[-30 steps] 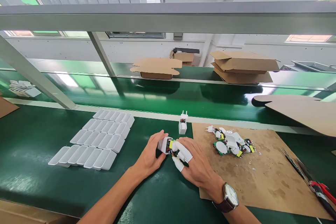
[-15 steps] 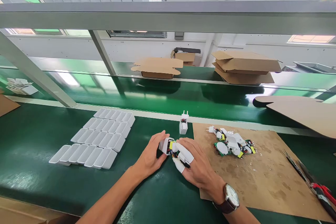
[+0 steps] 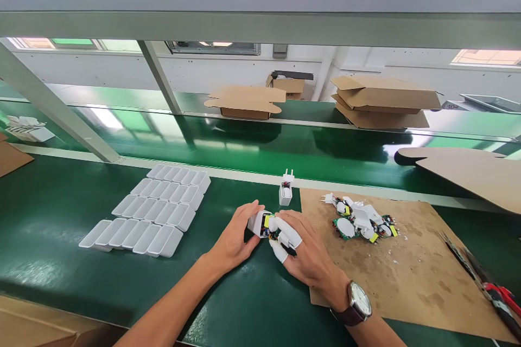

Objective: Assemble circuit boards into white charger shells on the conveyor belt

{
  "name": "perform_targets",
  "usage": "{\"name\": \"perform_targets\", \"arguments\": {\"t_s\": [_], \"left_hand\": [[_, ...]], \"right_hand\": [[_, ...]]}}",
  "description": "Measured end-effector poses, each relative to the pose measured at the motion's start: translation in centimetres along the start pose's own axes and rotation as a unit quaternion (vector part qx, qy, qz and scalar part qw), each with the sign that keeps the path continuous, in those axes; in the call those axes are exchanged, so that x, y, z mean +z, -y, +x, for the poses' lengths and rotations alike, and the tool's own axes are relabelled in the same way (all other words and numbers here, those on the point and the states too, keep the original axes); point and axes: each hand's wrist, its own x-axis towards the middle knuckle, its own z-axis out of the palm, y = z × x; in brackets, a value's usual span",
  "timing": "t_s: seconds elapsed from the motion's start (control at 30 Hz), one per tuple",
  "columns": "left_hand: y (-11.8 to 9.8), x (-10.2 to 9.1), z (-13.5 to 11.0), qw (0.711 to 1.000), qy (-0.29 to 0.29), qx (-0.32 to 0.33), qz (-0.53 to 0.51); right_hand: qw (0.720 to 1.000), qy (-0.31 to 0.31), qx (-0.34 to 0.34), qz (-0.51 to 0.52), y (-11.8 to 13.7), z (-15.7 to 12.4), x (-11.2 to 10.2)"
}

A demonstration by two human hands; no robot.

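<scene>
L hand (image 3: 236, 236) is clamping the white casing (image 3: 257, 222) low on the green counter (image 3: 61, 227), beside the cardboard mat (image 3: 407, 282). R hand (image 3: 309, 257) is pinching the circuit board (image 3: 269, 226) at the casing's mouth. Best bet, imo: holding board square, pressing evenly w/o forcing.

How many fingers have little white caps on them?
3, all on the right hand: one white cap touching the white casing, one just right of it, one lowest. Others may be hidden behind the hand.
</scene>
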Motion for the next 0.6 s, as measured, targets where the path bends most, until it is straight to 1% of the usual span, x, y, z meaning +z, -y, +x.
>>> {"name": "perform_targets", "arguments": {"t_s": [0.6], "left_hand": [[-0.20, -0.17, 0.11, 1.000, 0.003, -0.002, 0.023]], "right_hand": [[1.000, 0.019, 0.012, 0.000, 0.13, 0.13, -0.15]]}}
